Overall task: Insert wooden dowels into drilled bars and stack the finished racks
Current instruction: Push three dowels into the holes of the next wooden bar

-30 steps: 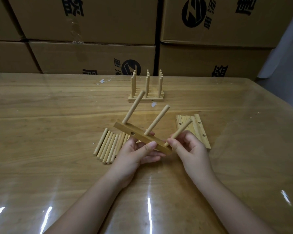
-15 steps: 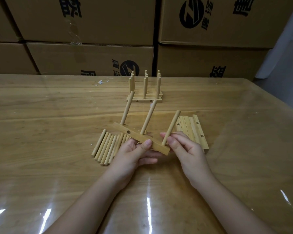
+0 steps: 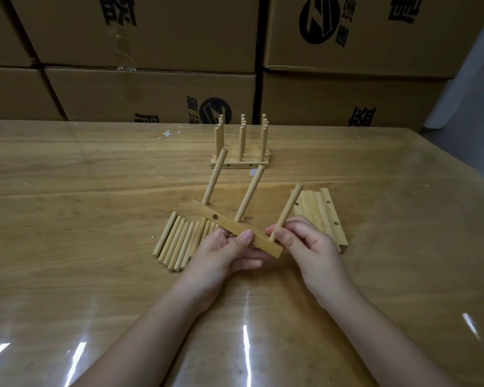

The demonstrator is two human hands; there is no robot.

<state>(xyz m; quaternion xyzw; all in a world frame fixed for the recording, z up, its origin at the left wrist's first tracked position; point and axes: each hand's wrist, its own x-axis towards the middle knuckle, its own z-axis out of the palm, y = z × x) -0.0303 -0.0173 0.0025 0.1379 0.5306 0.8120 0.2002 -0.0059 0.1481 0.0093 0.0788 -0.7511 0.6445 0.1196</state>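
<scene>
My left hand [image 3: 226, 254] grips a drilled wooden bar [image 3: 259, 241] held above the table, tilted down to the right. Two dowels [image 3: 248, 197] stand in the bar's far and middle holes. My right hand [image 3: 309, 247] pinches a third dowel [image 3: 287, 211] whose lower end sits at the bar's near end. A row of loose dowels [image 3: 176, 243] lies on the table under and left of my left hand. Several bare drilled bars [image 3: 323, 212] lie side by side to the right. The finished racks [image 3: 241, 155] stand stacked farther back.
The wooden table [image 3: 81, 208] has a glossy clear cover with glare near the front edge. Stacked cardboard boxes [image 3: 151, 93] wall off the far side. A white scrap [image 3: 168, 134] lies at the back. The table's right edge [image 3: 458, 174] drops off to the floor.
The bar and its dowels have tipped more upright. My right hand has brought the third dowel up steeper at the bar's near end.
</scene>
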